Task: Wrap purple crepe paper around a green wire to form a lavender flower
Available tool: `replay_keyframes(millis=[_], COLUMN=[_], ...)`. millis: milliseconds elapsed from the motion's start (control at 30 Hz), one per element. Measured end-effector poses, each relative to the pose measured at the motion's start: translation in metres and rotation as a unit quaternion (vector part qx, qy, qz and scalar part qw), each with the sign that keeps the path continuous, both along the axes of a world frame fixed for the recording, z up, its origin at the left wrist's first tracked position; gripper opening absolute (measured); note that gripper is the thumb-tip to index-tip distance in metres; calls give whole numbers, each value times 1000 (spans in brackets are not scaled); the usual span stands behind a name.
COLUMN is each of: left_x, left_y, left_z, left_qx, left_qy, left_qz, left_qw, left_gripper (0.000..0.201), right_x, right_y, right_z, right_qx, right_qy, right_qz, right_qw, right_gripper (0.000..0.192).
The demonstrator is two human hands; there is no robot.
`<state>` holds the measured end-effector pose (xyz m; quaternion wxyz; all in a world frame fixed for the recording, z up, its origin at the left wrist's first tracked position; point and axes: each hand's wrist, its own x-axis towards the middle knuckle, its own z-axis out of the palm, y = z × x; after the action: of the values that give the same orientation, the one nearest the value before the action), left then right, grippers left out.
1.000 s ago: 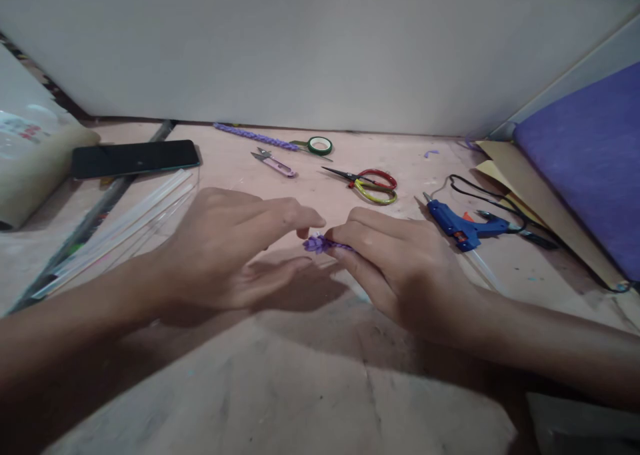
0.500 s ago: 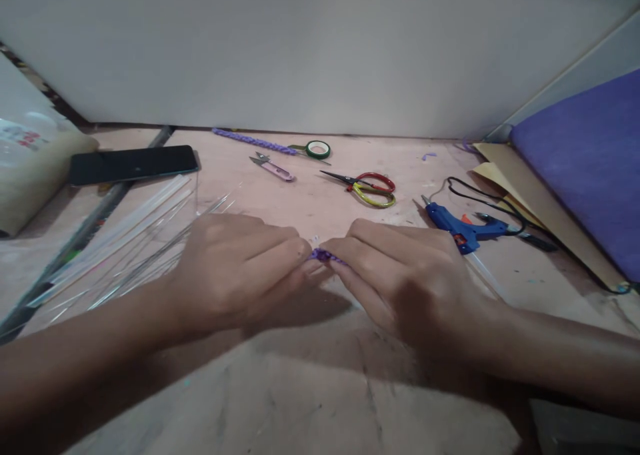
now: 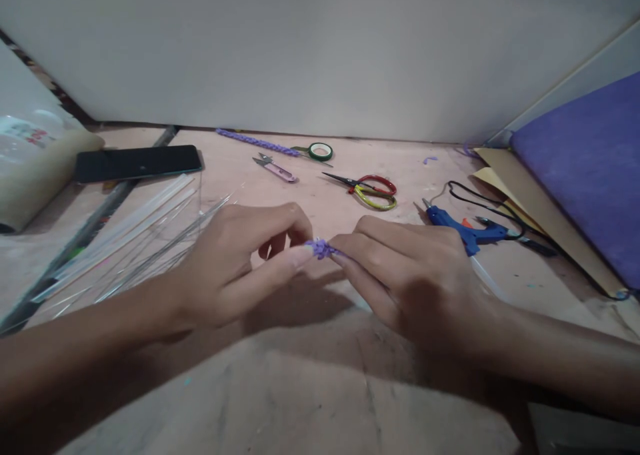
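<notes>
A small purple crafted piece (image 3: 320,248) shows between my two hands, just above the pinkish table (image 3: 300,375). My right hand (image 3: 405,275) grips it from the right, fingers closed over most of it. My left hand (image 3: 245,261) pinches its left end between thumb and forefinger. Only the piece's frilly purple tip is visible; the remainder is hidden under my right fingers.
Behind my hands lie red-and-yellow scissors (image 3: 367,187), pink thread snips (image 3: 274,167), a green tape roll (image 3: 321,151), a purple braided strip (image 3: 255,141). A blue glue gun (image 3: 457,225) with a black cord is on the right, purple fabric (image 3: 590,168) beyond. Glue sticks (image 3: 135,231), a phone (image 3: 137,162) at left.
My left hand went from open fingers beside the piece to closing over it, and now pinches its tip with thumb and forefinger. The right hand has barely shifted.
</notes>
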<state>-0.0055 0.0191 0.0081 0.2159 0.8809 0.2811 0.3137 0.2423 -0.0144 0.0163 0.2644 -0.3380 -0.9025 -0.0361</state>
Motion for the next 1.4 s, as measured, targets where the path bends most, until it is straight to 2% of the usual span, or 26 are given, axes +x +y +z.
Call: replay_keyframes(millis=[33,133,200,300,400,600,700,833,967,1033,1233,1400], left_x=[-2,-4,-3,-2,-2,-2,0,3,5,4,0,-1], left_y=[1,1,-1,-3,-1,-3,-5,-5,-4,-4,-2,0], left_z=[0,-1,0,3,6,8,10,12,13,12,11,10], left_qx=[10,49,37,-21,-76,-166,-203,-218,-226,-234,-217,-239], left_qy=[-8,-38,-60,-89,-102,-124,-135,-132,-125,-125,-131,-162], left_qz=[-5,-9,-12,-15,1,-17,-8,7,11,15,-3,-38], left_qw=[1000,998,997,996,992,978,970,967,966,964,967,957], left_gripper=[10,27,26,27,24,24,20,13,12,13,16,16], right_x=[0,-1,-3,-8,-11,-12,-12,-13,-14,-14,-12,-10], right_y=[0,0,0,1,1,2,2,2,3,4,4,4], right_z=[1,8,13,18,17,8,4,4,4,3,0,-2], right_qx=[-46,-211,-317,-447,-517,-602,-632,-637,-608,-599,-614,-636], right_qy=[28,131,190,266,327,392,404,402,386,382,393,396], right_qz=[5,37,39,13,12,63,70,68,61,60,54,50], right_qw=[999,968,928,854,791,693,658,655,691,701,682,660], right_gripper=[21,17,18,19,19,19,19,20,19,18,23,20])
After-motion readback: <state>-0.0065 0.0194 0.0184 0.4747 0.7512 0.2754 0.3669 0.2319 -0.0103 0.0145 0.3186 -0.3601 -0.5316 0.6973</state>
